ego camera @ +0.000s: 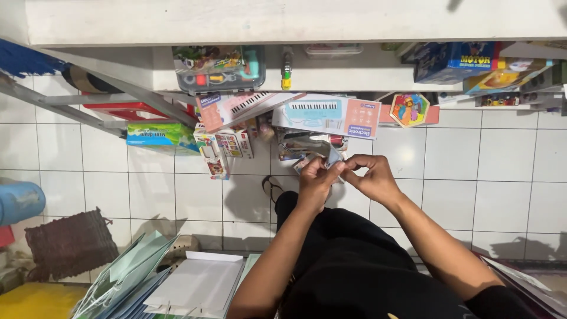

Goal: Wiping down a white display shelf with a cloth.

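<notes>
Both hands, left hand and right hand, pinch a small pale flat packet between fingertips, held just before boxed toy keyboards, apparently mid-opening; next needs a firm tear.

Bright, even light; soft shadows.

Bare floor lay open to the right. Toy boxes crowded ahead; paper bags blocked the lower left.

Toy keyboard boxes, green box, woven mat, paper bags
</notes>
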